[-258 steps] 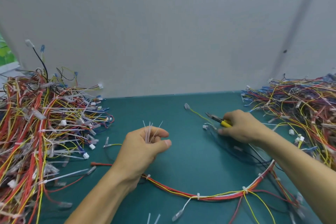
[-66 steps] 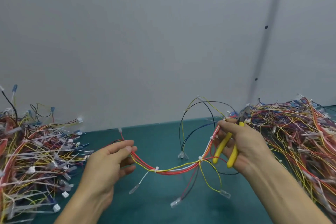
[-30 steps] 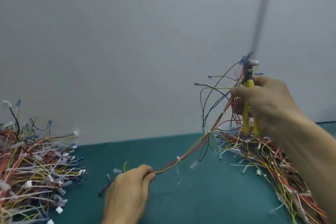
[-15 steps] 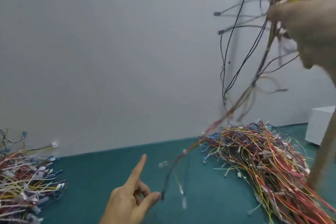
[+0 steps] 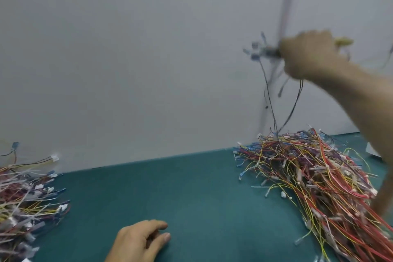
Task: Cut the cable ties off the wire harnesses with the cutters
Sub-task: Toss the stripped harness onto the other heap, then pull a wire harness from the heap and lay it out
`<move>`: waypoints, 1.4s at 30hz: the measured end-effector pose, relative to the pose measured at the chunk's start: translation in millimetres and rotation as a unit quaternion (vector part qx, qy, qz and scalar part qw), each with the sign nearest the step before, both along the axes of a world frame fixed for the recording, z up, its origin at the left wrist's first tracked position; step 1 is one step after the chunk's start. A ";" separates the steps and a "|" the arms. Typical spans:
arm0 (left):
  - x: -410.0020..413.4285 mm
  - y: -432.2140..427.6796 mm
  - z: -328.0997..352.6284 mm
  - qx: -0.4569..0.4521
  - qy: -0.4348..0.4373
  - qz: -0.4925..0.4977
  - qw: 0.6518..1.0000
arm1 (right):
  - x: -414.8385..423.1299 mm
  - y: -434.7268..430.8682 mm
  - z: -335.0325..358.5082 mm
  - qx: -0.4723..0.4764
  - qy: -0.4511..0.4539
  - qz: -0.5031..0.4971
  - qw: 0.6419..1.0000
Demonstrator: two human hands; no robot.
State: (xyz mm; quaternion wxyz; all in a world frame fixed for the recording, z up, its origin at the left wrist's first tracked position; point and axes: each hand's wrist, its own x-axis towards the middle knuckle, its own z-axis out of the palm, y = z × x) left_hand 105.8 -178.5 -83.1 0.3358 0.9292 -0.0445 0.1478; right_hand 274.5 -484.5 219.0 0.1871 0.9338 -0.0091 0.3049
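Observation:
My right hand (image 5: 308, 55) is raised above the right pile, blurred by motion. It grips the yellow-handled cutters (image 5: 343, 41) together with one end of a wire harness (image 5: 274, 100). Dark wires of that harness hang down from the fist onto the right pile of harnesses (image 5: 314, 181). My left hand (image 5: 140, 240) rests low on the green table (image 5: 180, 193), fingers loosely curled, holding nothing. A second pile of harnesses (image 5: 25, 198) lies at the left edge.
A grey wall (image 5: 148, 59) stands right behind the table. A white object (image 5: 373, 152) shows at the far right, partly hidden by my right forearm.
My left hand let go of the harness and dropped to the table. My right hand carried the harness and cutters up, then down over the right pile, where the loose end now lands.

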 end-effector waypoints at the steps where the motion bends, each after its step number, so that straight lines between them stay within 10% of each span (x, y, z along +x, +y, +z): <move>1: 2.8 -0.1 1.0 -0.009 0.003 -0.008 1.000 | -1.6 -7.1 -26.3 -0.029 0.032 -0.019 0.999; 12: 6.9 -2.0 -15.3 0.139 -0.018 -0.026 0.990 | 40.7 -93.8 -193.6 0.041 0.202 -0.081 0.975; 20: 5.1 -1.1 -16.1 0.148 -0.007 -0.030 0.989 | -54.0 7.1 -150.6 0.211 -0.012 0.250 0.945; 31: 1.2 6.8 13.7 0.157 0.084 -0.022 0.984 | -147.4 105.9 -272.9 0.233 0.338 0.179 0.894; 42: -27.5 83.5 93.0 0.222 -0.062 0.251 0.940 | -138.1 94.6 -298.8 0.285 0.283 0.265 0.877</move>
